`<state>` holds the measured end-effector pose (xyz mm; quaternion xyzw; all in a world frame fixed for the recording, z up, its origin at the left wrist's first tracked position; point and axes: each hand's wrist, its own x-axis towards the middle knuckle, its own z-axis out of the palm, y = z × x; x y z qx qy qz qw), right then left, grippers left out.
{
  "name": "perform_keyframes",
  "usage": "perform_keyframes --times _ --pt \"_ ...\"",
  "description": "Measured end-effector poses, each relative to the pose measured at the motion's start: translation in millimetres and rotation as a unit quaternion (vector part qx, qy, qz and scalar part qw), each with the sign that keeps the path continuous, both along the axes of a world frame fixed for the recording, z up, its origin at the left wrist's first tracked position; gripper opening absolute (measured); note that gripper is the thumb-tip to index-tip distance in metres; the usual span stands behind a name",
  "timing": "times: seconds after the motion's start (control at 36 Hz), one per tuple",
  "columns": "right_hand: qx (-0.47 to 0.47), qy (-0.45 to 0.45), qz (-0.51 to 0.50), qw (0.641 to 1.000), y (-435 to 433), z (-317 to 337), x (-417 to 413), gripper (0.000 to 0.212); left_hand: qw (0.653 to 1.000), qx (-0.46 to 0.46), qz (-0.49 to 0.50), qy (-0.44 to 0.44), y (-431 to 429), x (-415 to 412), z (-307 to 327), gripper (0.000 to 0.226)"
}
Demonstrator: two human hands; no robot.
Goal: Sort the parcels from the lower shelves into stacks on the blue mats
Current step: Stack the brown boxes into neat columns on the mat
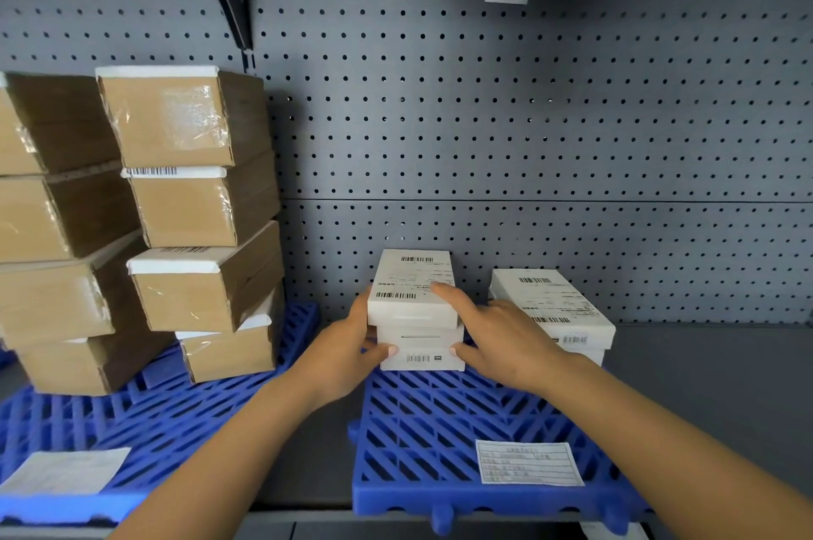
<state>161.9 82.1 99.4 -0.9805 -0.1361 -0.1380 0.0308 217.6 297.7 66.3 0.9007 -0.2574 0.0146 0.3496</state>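
Both hands are working on the right blue mat (440, 429), which is lying at the shelf's (704, 385) front edge.

- The white stack (415, 319), two white labelled parcels one on the other, is sitting on the mat's back left corner, near the pegboard (528, 121) at the back of the shelf.
- The left hand (347, 346) is gripping the white stack from its left side, thumb pressing on the lower parcel's front face.
- The right hand (497, 332) is gripping the same stack from the right, forefinger lying across the top label, thumb pressing on the lower front corner.
- A second white pile (554, 306) is standing just beside, on the mat's back right corner, partly hidden by the right hand.
- A printed sheet (530, 462) is lying near the mat's front edge.
- The left blue mat (176, 407) is carrying brown parcels (189, 205) in leaning columns towards the shelf's back left.
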Motion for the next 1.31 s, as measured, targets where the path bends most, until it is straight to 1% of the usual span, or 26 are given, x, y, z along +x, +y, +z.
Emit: perform_keyframes --times 0.14,0.19,0.25,0.31,0.36,0.42,0.5,0.58,0.69,0.81,1.0,1.06,1.08,1.17,1.19,1.31 --pt "0.007 0.008 -0.005 1.0 -1.6 0.9 0.2 0.075 1.0 0.019 -0.007 -0.013 2.9 -0.2 5.4 0.083" --pt "0.002 0.006 -0.001 1.0 -2.8 2.5 0.2 0.073 0.999 0.033 -0.001 -0.025 2.6 0.4 5.2 0.09" --pt "-0.019 -0.016 0.001 1.0 -4.4 6.2 0.1 0.068 0.998 0.046 0.01 -0.047 1.3 0.4 5.2 0.1" --pt "-0.046 -0.045 0.001 0.998 -6.5 8.5 0.5 0.063 0.997 0.035 0.014 -0.068 -0.3 -0.9 7.0 0.104" --pt "-0.062 -0.059 0.001 0.996 -8.3 9.0 1.0 0.061 0.997 0.016 0.012 -0.081 -2.1 -1.9 9.7 0.099" --pt "-0.066 -0.058 0.002 0.996 -10.5 8.3 1.5 0.06 0.994 0.036 0.015 -0.1 -3.5 -1.3 10.8 0.086" --pt "-0.04 -0.035 0.012 0.999 -12.9 6.4 4.1 0.059 0.989 0.079 0.029 -0.119 -4.4 1.2 10.8 0.074" --pt "0.012 0.0 0.012 1.0 -14.5 4.9 8.0 0.056 0.99 0.083 0.022 -0.11 -5.1 3.1 11.5 0.072" --pt "0.092 0.042 0.028 0.995 -15.8 2.7 10.7 0.056 0.992 0.097 0.011 -0.076 -4.5 7.2 12.2 0.073" --pt "0.125 0.05 0.041 0.99 -17.9 2.5 13.2 0.056 0.991 0.117 -0.005 -0.058 -2.8 9.2 17.4 0.072" --pt "0.174 0.056 0.043 0.982 -21.5 8.3 19.6 0.058 0.988 0.137 -0.028 -0.059 -0.9 10.2 20.0 0.071" --pt "0.163 0.054 0.04 0.984 -22.1 9.7 19.1 0.059 0.988 0.137 -0.028 -0.062 -0.7 9.8 19.9 0.071" --pt "0.138 0.047 0.034 0.989 -22.0 10.8 18.5 0.059 0.987 0.141 -0.023 -0.067 -1.0 9.3 19.9 0.071" --pt "-0.004 0.002 0.015 1.0 -20.1 16.4 16.2 0.06 0.973 0.193 0.019 -0.127 -2.2 5.9 19.6 0.07" --pt "-0.034 -0.013 0.015 0.999 -19.5 17.8 15.9 0.06 0.964 0.213 0.035 -0.155 -2.6 4.6 19.8 0.07" --pt "-0.066 -0.022 0.011 0.998 -19.0 16.8 15.0 0.06 0.942 0.248 0.077 -0.213 -3.5 1.3 20.1 0.073"
